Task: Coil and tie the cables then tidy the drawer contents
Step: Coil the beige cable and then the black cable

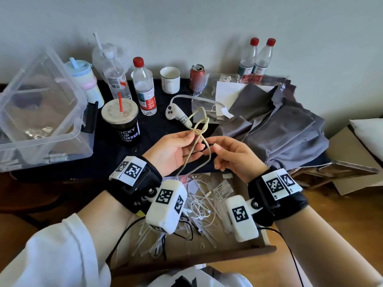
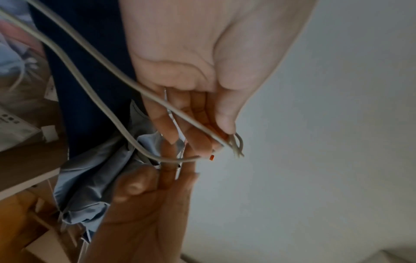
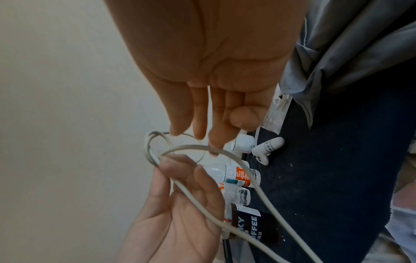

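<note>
My left hand (image 1: 176,150) pinches the cable (image 1: 200,123) above the drawer (image 1: 228,243). My right hand (image 1: 234,157) is loose beside it, maybe touching. I think I should keep the loops even, then tie them.

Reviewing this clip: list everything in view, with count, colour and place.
cable: one, beige, looped between both hands
drawer: one, wooden, open, below the hands
loose cables: several, white, in the drawer
plastic bin: one, clear, far left
coffee cup: one, black, beside the bin
water bottles: four, clear, three with red caps, along the wall
can: one, red, back centre
mug: one, white, left of the can
controller: one, white, mid-table
cloth: grey, right
left hand: pinches the cable
right hand: at the cable, grip unclear
</note>
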`<state>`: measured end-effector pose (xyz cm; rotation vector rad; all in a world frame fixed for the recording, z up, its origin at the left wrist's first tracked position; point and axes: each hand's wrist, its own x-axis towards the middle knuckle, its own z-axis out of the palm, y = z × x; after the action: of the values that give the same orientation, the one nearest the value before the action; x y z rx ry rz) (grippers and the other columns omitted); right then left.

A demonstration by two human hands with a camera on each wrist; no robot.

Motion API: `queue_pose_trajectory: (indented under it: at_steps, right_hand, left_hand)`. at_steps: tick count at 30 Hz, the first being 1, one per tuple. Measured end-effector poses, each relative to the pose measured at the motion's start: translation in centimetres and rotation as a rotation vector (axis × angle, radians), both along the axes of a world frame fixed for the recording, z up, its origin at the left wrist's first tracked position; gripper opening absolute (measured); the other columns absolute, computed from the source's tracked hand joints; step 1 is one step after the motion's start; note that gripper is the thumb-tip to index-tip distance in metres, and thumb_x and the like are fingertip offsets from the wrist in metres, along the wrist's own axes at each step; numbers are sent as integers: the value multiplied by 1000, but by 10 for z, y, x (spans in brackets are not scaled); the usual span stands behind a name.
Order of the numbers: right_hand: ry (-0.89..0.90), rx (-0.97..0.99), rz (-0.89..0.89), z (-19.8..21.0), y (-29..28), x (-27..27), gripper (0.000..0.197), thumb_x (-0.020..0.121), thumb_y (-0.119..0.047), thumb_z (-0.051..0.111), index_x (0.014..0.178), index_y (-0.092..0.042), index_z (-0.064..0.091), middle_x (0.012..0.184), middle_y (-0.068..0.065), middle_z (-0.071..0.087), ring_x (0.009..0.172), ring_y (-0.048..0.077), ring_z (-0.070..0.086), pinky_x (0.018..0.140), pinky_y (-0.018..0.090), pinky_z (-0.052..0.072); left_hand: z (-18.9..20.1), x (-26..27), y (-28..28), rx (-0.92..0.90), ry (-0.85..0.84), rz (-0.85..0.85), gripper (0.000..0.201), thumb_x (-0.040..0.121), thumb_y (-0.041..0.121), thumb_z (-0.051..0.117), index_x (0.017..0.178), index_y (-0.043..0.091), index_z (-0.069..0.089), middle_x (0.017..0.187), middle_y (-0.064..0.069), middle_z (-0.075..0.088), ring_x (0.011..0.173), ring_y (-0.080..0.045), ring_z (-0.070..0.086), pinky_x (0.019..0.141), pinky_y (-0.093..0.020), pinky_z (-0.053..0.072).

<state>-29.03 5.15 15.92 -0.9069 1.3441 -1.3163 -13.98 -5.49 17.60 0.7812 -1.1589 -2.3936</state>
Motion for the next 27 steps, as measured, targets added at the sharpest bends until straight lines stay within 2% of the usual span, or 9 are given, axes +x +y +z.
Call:
queue_pose_trajectory:
  at_steps: [2,4,8,13,17,20,24,25,27]
  right_hand:
    - [30,40,82,0,1,2,18,94,-10,46,105,-14,58,84,1,69,49,8,55,48,17,42]
    - [63,56,119,0,0,5,15,94,-10,46,102,-15,58,75,-2,69,48,8,55,46,16,42]
    - [160,23,63,-3,-1,8,27,97,-13,41,78,-8,58,50,-5,46,41,8,41,43,15,35]
    - [196,88,14,-4,-2,4,32,96,-15,46,67,-8,57,48,-4,39,41,6,33,40,13,28]
    - [197,82,-10,-4,-3,0,35,93,-17,53,60,-8,57,45,-4,35,42,7,28,43,18,19]
    - [155,104,-78,-4,1,-13,35,84,-23,60,50,-15,59,48,2,32,44,9,25,45,24,13]
    - [191,279,-143,-12,9,-27,35,90,-12,55,56,-6,56,39,-4,35,32,5,23,33,14,15]
    - [227,329,-113,-14,9,-27,30,90,-11,54,61,-6,60,42,-3,41,31,5,25,32,13,17]
    - [309,411,-4,-17,6,-20,15,90,-8,54,83,-8,68,57,1,58,30,5,31,31,12,21]
  left_hand:
    - [0,2,-1,-5,-5,4,24,97,10,40,88,11,62,68,4,67,64,-6,66,66,-23,56]
    - [-1,3,-2,-20,-15,-1,23,97,11,41,90,13,63,69,6,67,64,-6,66,65,-22,55]
    - [-3,5,-3,-85,-44,4,22,96,9,42,92,15,63,68,8,66,62,-4,63,60,-18,49]
    - [-14,6,-5,-238,-167,79,21,94,7,46,88,13,65,66,9,65,54,-4,56,51,-16,37]
    - [-25,11,-15,-106,-256,291,26,93,7,40,78,11,61,60,5,59,41,-2,47,41,-15,27]
    - [-33,31,-41,31,-254,443,24,93,9,38,75,13,54,64,2,48,37,-3,41,38,-15,25]
    - [-37,52,-59,110,-243,509,23,93,10,39,73,15,50,66,3,45,38,-4,39,39,-15,28]
    - [-36,52,-58,101,-231,488,23,93,11,41,73,15,52,64,3,46,39,-4,40,39,-16,29]
    - [-32,46,-50,59,-219,415,22,94,11,46,74,14,55,60,4,51,41,-5,42,40,-16,32]
